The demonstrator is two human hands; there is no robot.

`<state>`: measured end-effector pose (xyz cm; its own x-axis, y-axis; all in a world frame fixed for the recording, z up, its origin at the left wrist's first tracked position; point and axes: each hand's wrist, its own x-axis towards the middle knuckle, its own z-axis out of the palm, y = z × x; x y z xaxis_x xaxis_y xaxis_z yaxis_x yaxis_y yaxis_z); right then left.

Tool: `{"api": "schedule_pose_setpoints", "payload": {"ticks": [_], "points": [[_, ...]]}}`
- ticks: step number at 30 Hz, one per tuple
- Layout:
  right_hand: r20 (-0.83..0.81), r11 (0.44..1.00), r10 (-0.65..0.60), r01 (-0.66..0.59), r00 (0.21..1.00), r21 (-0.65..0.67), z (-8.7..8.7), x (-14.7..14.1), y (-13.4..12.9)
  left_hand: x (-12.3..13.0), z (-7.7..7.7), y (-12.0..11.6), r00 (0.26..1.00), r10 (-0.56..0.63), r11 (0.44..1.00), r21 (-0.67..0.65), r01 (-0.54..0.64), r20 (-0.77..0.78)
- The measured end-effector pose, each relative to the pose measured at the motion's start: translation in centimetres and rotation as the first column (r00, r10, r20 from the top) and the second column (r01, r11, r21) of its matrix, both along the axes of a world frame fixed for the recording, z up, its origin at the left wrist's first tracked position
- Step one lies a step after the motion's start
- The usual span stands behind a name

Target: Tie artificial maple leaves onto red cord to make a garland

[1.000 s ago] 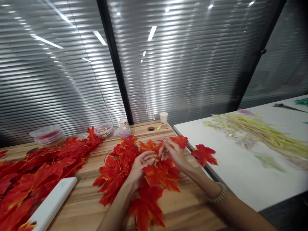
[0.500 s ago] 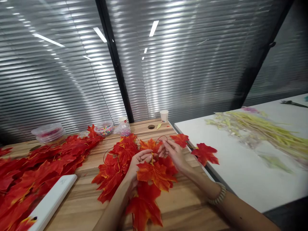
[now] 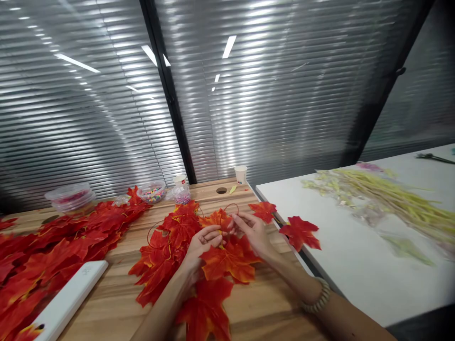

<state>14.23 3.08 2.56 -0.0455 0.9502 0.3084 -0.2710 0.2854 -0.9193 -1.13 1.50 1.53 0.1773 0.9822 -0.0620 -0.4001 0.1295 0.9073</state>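
Both hands meet over a string of red and orange artificial maple leaves (image 3: 227, 260) on the wooden table. My left hand (image 3: 199, 246) is closed, thumb and fingers pinched at the yellow stem of an orange-red leaf. Close beside it on the right, my right hand (image 3: 252, 232) pinches a thin dark red cord (image 3: 232, 205), which loops up above the fingertips. The exact point where cord and stem meet is hidden by the fingers. A bunch of leaves (image 3: 177, 227) lies left of my left hand. Two more leaves, one a red leaf (image 3: 300, 232), lie right of my right hand.
A large heap of red leaves (image 3: 67, 241) covers the table's left side, with a white bar-shaped object (image 3: 73, 296) in front. Tubs of beads (image 3: 152, 193) and paper cups (image 3: 241, 174) stand at the back. Yellow stems (image 3: 387, 194) lie on the white table (image 3: 355, 265) at right.
The view has shifted slightly. Both hands stay close together at the leaf stem; the cord loop above my right hand has changed shape a little.
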Motion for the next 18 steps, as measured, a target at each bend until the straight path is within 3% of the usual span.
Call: {"api": "schedule_pose_setpoints", "payload": {"ticks": [5,9,12,15,18], "points": [[0.072,0.999,-0.003,-0.001,0.997,0.050,-0.4,-0.1,-0.4,0.0,0.0,0.0,0.989,0.068,0.995,0.079,-0.058,-0.130],[0.100,0.995,-0.072,0.064,0.992,0.079,-0.1,0.1,-0.6,-0.3,-0.2,-0.1,0.929,0.121,0.956,0.292,-0.014,-0.351],[0.047,0.987,-0.151,0.148,0.987,0.062,-0.2,0.4,-0.3,-0.5,-0.6,-0.1,0.789,0.308,0.852,0.523,0.019,-0.531],[-0.013,0.969,-0.243,0.244,0.970,0.043,-0.6,0.7,0.3,-0.7,-1.0,-0.1,0.642,0.486,0.696,0.707,0.126,-0.593],[-0.039,0.942,-0.332,0.333,0.943,0.037,-0.8,0.8,0.5,-0.9,-1.4,-0.1,0.594,0.561,0.557,0.794,0.244,-0.577]]}}
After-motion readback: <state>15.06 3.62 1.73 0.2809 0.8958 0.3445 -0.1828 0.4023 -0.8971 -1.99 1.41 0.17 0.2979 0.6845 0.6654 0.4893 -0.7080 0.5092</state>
